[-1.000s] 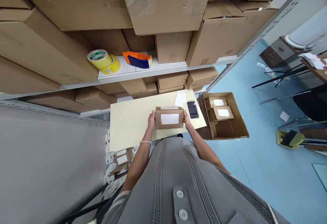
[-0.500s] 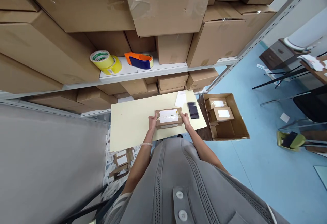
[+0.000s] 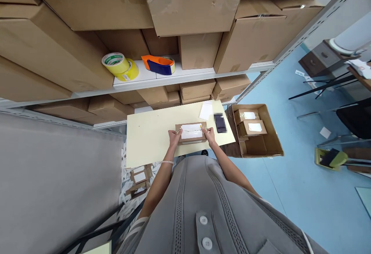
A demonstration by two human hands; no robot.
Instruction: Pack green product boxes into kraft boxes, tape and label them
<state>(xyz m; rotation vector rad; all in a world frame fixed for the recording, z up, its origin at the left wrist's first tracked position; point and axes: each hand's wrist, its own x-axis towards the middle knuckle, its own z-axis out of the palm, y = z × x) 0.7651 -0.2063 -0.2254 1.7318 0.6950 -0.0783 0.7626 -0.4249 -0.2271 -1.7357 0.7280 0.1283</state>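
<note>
Head view. Carton point(image 3: 191, 139): brown cardboard, oblong; white rectangular label point(image 3: 191, 127) on top, crossed by glossy, wrinkled clear tape point(image 3: 191, 133). Location: near edge of the table point(image 3: 153, 134), smooth, cream, flat-topped. Left hand point(image 3: 174, 136) and right hand point(image 3: 209, 134): each gripping one end of the carton. Yellow tape rolls point(image 3: 116, 63): cylindrical, shiny.

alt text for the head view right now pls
A person's left hand and right hand hold opposite ends of a small labelled cardboard box at a cream table. White paper and a dark phone-like object lie nearby; shelved cartons stand beyond.
</note>
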